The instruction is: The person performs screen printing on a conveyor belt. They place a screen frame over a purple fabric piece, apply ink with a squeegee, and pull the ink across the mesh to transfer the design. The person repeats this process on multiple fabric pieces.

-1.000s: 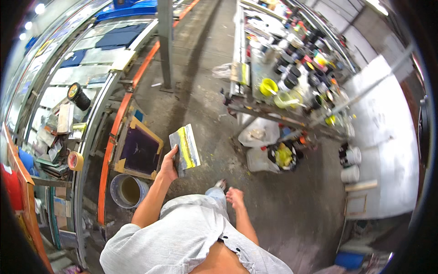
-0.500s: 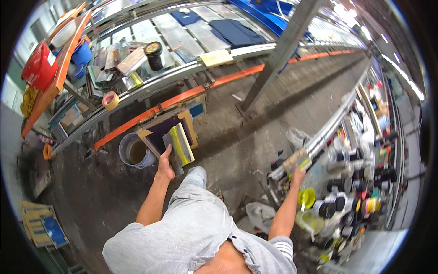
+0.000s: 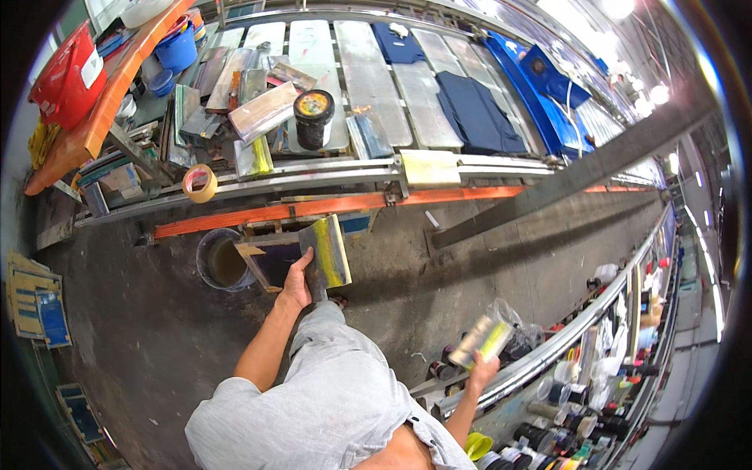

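My left hand [image 3: 297, 283] is closed round one end of a wide screen-printing squeegee [image 3: 327, 252], its grey face smeared with yellow-green ink. A second squeegee [image 3: 479, 342], pale-edged with a yellow-green streak and slightly blurred, is gripped in my right hand [image 3: 482, 371] near the rail of the right-hand shelf. Below the left squeegee a framed printing screen [image 3: 274, 262] leans under the long table, partly hidden by it. Next to that screen stands a bucket [image 3: 222, 262] of murky liquid.
The long printing table [image 3: 313, 47] holds several squeegees, a black ink tub [image 3: 314, 117] and dark blue shirts [image 3: 476, 113]. A tape roll [image 3: 200, 182] sits on its near rail. A slanting metal post [image 3: 580, 172] crosses the aisle. Ink jars [image 3: 540, 435] crowd the right shelf.
My view has turned toward the long table. The right hand has lifted its squeegee away from the right-hand shelf toward the aisle. My left hand keeps hold of its squeegee.
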Available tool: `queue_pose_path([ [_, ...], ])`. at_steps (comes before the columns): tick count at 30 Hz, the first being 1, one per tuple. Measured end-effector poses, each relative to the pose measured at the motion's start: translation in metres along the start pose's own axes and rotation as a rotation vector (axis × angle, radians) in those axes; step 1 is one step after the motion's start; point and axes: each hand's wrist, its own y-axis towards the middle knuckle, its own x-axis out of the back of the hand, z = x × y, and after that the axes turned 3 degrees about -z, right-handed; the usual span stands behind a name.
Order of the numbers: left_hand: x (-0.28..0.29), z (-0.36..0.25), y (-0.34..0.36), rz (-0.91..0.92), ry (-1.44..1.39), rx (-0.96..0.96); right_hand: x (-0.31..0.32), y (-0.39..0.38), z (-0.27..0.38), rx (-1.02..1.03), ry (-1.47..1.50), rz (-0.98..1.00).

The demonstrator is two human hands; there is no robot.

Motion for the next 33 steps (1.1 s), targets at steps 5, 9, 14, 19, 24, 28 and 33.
queue_pose_path([
  [5, -0.008, -0.032, 0.014, -0.035, 0.011, -0.055, -0.188, -0.014, 0.185, -0.137, 0.597, 0.808],
  [9, -0.013, -0.046, 0.009, -0.08, -0.025, -0.092, -0.329, -0.015, 0.323, -0.002, 0.646, 1.013],
  [14, 0.0, -0.041, 0.009, -0.114, -0.032, -0.061, -0.418, -0.009, 0.389, -0.261, 0.936, 0.835],
  [19, 0.007, -0.031, 0.011, -0.175, -0.079, -0.071, -0.39, -0.003, 0.348, -0.557, 0.682, 0.434],
  [24, -0.004, -0.045, 0.025, -0.131, 0.02, 0.001, -0.417, 0.08, 0.315, -0.716, 0.768, 0.403],
  [28, -0.035, -0.047, 0.045, -0.119, 0.166, -0.032, -0.422, 0.131, 0.269, -0.677, 1.102, 0.645],
  [33, -0.041, -0.029, 0.066, 0.006, 0.281, 0.058, -0.365, 0.056, 0.242, -0.591, 1.287, 0.682],
])
